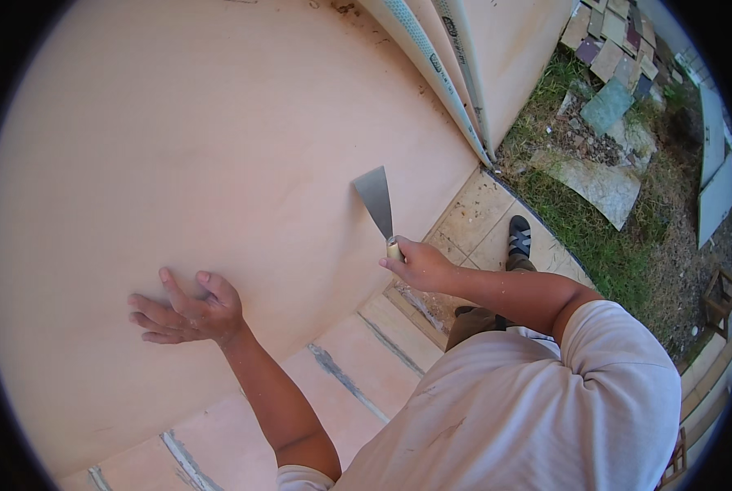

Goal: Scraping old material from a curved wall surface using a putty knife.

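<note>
My right hand (421, 262) grips the handle of a putty knife (375, 195). Its wide metal blade points up and away from me, close to a pale pink wall (249, 153); whether the edge touches the wall I cannot tell. My left hand (191, 307) is spread with the fingers apart, at or very near the same wall, and holds nothing. Contact of the left fingertips with the wall is not clear.
Two plastic pipes (430, 58) run along the wall to its corner. Grey patched strips (347, 377) cross the adjoining wall. Beside my feet, a tiled walkway (479, 202) borders grass (611, 251) with a loose sheet (599, 184) and stacked tiles (611, 37).
</note>
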A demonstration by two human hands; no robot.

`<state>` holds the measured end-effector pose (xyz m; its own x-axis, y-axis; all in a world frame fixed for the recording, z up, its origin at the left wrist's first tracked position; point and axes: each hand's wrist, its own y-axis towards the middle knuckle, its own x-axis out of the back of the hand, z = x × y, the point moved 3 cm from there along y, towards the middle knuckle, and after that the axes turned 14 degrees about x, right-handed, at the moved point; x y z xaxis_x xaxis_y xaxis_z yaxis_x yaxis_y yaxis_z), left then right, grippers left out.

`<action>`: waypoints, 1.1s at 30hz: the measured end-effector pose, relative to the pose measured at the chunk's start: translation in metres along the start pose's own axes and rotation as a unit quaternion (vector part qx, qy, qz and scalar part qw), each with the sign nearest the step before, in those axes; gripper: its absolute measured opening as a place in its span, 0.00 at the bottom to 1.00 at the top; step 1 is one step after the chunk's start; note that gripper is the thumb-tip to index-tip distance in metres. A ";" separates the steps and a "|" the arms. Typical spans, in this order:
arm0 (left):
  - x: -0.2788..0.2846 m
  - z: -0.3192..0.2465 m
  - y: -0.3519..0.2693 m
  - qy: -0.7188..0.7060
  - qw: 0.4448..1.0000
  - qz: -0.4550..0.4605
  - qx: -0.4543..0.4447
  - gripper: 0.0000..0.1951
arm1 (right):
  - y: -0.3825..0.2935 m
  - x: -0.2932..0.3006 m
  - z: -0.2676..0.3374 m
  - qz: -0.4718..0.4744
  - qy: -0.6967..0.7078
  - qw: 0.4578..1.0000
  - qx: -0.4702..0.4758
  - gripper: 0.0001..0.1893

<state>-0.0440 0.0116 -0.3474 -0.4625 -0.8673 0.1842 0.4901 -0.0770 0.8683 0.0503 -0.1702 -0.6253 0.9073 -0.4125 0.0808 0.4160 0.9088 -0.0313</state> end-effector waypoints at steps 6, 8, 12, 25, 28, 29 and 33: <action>0.028 0.003 -0.025 -0.232 0.969 0.089 0.022 0.28 | -0.062 0.032 -0.022 -0.027 -0.117 0.993 -0.001 0.17; 0.048 0.013 -0.051 -0.226 0.965 0.115 0.073 0.32 | -0.080 0.049 -0.021 -0.064 -0.128 0.988 -0.054 0.17; 0.061 0.054 -0.121 -0.105 0.934 0.222 0.259 0.43 | -0.107 0.074 -0.023 -0.145 -0.240 0.959 -0.036 0.20; 0.082 0.111 -0.183 -0.007 0.824 0.335 0.457 0.56 | -0.048 0.092 0.151 -0.146 -0.416 0.883 0.162 0.15; 0.077 0.114 -0.194 -0.071 0.731 0.207 0.646 0.62 | -0.019 0.090 0.192 -0.124 -0.478 0.805 0.329 0.18; 0.071 0.112 -0.200 -0.135 0.664 0.179 0.713 0.64 | -0.008 0.087 0.200 -0.113 -0.474 0.802 0.346 0.18; 0.055 0.110 -0.211 -0.208 0.577 0.092 0.784 0.71 | 0.019 0.054 0.220 -0.019 -0.497 0.754 0.428 0.17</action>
<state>-0.2544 0.0340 -0.4698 -0.8068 -0.5714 0.1504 -0.5615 0.8207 0.1061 0.0939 -0.1616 -0.4021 0.2242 -0.5760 0.7861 -0.1365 0.7801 0.6105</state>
